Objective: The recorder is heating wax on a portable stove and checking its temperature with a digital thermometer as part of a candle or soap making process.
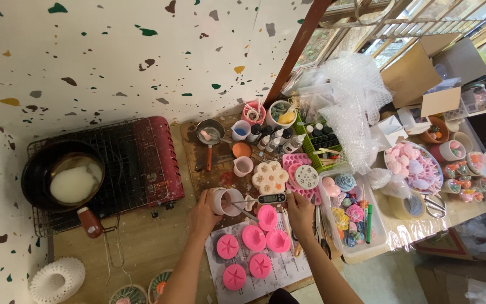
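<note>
Cup [224, 201] in L hand [203, 215] | thermometer [268, 199] in R hand [300, 213] | probe inside cup

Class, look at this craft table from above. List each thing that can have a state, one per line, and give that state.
Pan: on the stove, holding pale liquid.
Pink cup: upright, held by the left hand.
Thermometer: switched on, probe toward the cup, held by the right hand.
Round pink moulds: on paper, whether filled cannot be told.
Flower mould: lying flat.
Tape roll: lying flat.

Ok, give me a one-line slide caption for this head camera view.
Left hand holding a small cup, right hand by a digital thermometer, above pink silicone moulds.
</note>
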